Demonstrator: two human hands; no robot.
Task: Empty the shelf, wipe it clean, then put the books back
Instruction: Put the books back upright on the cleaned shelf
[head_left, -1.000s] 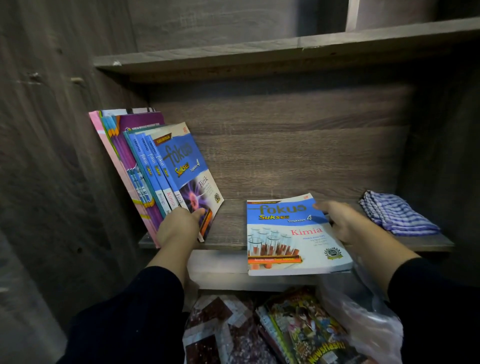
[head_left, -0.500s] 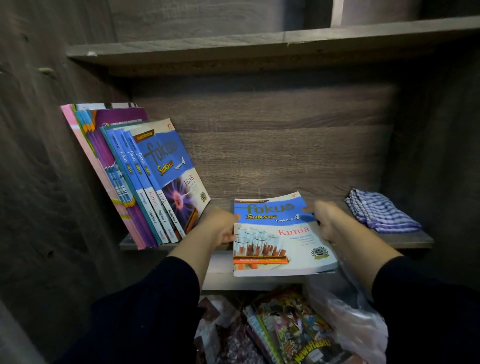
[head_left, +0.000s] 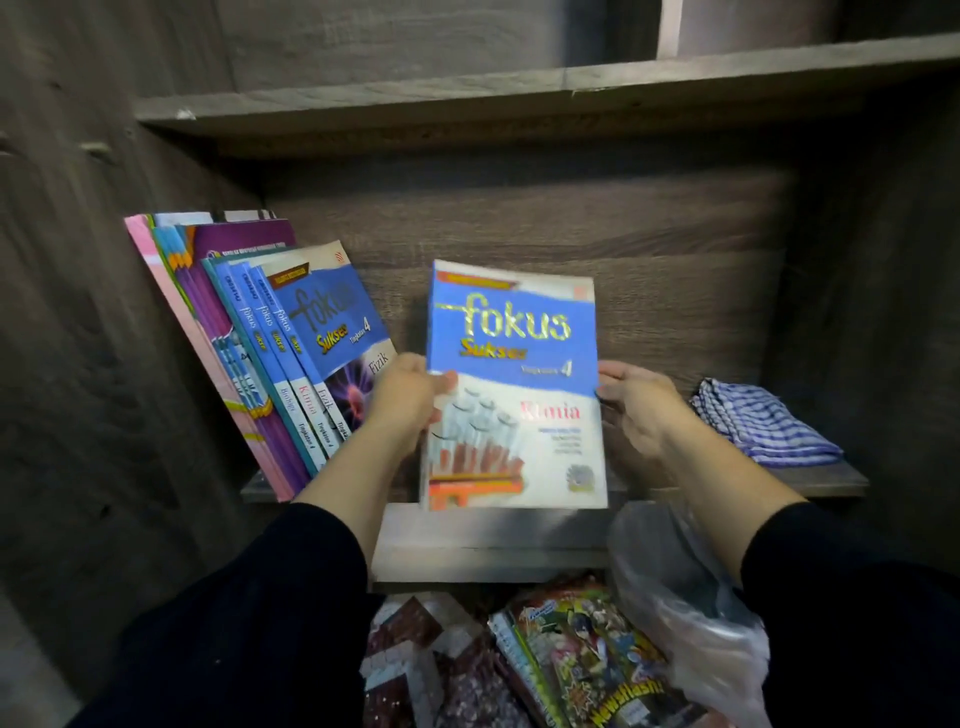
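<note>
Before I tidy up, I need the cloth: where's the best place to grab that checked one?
Take the checked cloth from above at its raised folded middle, coming in from the front right. It lies bunched flat on the shelf, apart from the Kimia book, so a top pinch likely lifts all layers.

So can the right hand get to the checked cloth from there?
Probably yes. The checked cloth lies in the open on the shelf just beside the right hand, nothing between them. But that hand holds the Kimia book, so it would need to let go first.
</note>
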